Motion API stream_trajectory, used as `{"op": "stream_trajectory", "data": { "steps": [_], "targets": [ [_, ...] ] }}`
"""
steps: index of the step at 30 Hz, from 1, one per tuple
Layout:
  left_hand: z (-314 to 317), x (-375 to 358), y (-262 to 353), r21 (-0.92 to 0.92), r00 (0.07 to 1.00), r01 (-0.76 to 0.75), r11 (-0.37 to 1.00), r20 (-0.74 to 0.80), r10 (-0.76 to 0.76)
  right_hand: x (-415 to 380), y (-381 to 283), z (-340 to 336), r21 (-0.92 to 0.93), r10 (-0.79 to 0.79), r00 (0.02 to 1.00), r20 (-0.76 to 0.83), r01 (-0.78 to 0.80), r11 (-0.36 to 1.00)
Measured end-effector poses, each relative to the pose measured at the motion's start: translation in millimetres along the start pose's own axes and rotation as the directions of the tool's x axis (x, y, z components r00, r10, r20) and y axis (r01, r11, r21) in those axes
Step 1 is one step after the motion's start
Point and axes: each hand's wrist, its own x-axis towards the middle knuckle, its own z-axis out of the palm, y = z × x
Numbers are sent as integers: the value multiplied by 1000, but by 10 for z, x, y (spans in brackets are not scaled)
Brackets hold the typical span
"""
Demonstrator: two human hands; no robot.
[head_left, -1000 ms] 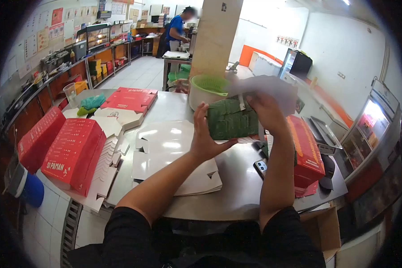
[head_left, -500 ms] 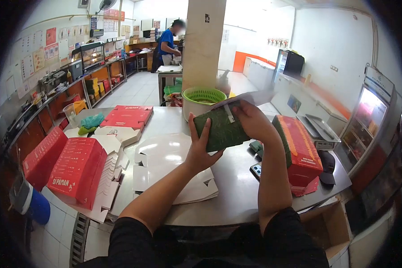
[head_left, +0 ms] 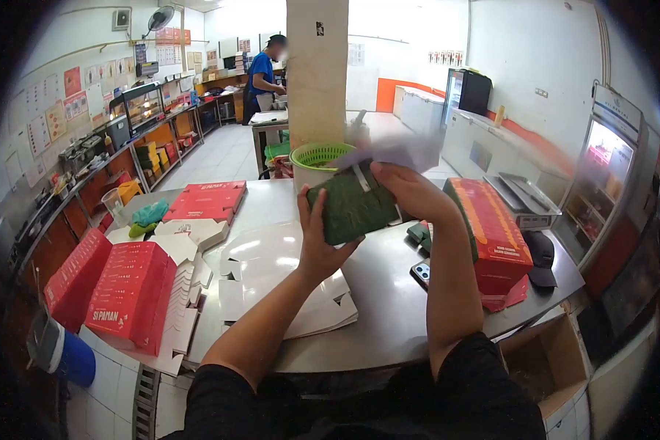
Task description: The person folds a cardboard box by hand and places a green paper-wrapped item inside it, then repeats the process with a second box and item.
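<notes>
In front of me, above the steel table (head_left: 389,315), is a dark green pad-like stack (head_left: 356,205) with a leaf-like pattern and a white strip across its top. My left hand (head_left: 323,238) supports it from the left and below, with fingers spread over its face. At its upper right corner, my right hand (head_left: 411,194) grips with bent fingers. A pale, motion-blurred sheet (head_left: 400,152) sticks out above the right hand; whether it is attached to the stack cannot be told. Flat white box blanks (head_left: 271,264) lie under my left forearm.
Red printed boxes (head_left: 128,290) stand at left; another red stack (head_left: 205,200) lies behind. Right are a red-and-orange stack (head_left: 491,235), a phone (head_left: 420,273) and a black cap (head_left: 541,258). A green basket (head_left: 319,152) stands behind the stack; a person (head_left: 262,77) works farther back.
The view has shifted slightly. Both hands still hold the green stack, and the pale sheet above it is more blurred and spread upward.
</notes>
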Motion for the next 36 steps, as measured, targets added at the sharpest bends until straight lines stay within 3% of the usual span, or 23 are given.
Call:
{"op": "stream_trajectory", "data": {
  "steps": [1, 2, 4, 7, 8, 9, 10, 11, 13, 14, 17, 23, 24, 27, 28, 29, 32, 34, 36],
  "targets": [
    [-3, 14, -16, -38, 999, 22, 999, -34, -24, -15, -38, -58, 20, 4, 1000, -23, -4, 1000],
    [42, -13, -136, -201, 987, 137, 970, -53, -151, -22, -51, -122, 38, 9, 999, -45, -7, 999],
    [160, -94, -416, -511, 915, 331, 793, -30, -402, 22, 126, -287, -101, -114, 969, -221, 93, 990],
    [55, -40, -339, -858, 669, 451, 244, 144, -729, 121, 351, -386, -293, -299, 872, -388, 191, 937],
    [32, -17, -363, -872, 734, 428, 239, 181, -654, 190, 425, -371, -314, -324, 853, -410, 202, 928],
    [19, -29, -381, -885, 737, 421, 201, 205, -644, 233, 500, -374, -333, -348, 832, -432, 211, 919],
    [20, -57, -420, -895, 741, 414, 163, 228, -631, 180, 363, -273, -221, -271, 873, -407, 194, 956],
    [17, -59, -419, -904, 744, 408, 125, 251, -619, 240, 423, -192, -207, -298, 881, -368, 235, 950],
    [42, -55, -366, -910, 743, 394, 128, 233, -627, 374, 548, 1, -169, -353, 890, -288, 316, 934],
    [39, -49, -338, -913, 742, 387, 131, 223, -633, 377, 551, 75, -64, -329, 896, -299, 325, 943],
    [19, -35, -348, -910, 763, 388, 144, 230, -603, 427, 553, 215, -74, -375, 841, -391, 378, 923],
    [88, -39, -342, -850, 821, 400, 342, 166, -547, 467, 651, 68, 86, -248, 855, -455, 319, 944],
    [84, -30, -351, -881, 817, 379, 284, 174, -550, 456, 672, -14, -151, -427, 770, -475, 406, 901],
    [-26, 5, -408, -934, 791, 337, 122, 211, -574, 289, 608, -248, -100, -428, 885, -182, 416, 904],
    [-73, 24, -437, -936, 773, 343, 76, 235, -589, 199, 506, -261, -158, -301, 943, -142, 279, 947],
    [-97, 32, -452, -937, 754, 349, 30, 261, -603, 77, 314, -224, -165, -274, 960, -64, 261, 951],
    [-83, 65, -422, -938, 713, 330, 110, 171, -680, -65, -6, -93, -198, -225, 963, 147, 251, 947],
    [-75, 57, -370, -939, 700, 343, 22, 240, -672, 29, 109, -31, -217, -245, 934, 260, 304, 928],
    [-46, 51, -349, -925, 707, 378, -16, 300, -641, 60, 232, 167, -87, -240, 934, 265, 271, 959]
  ]
}}
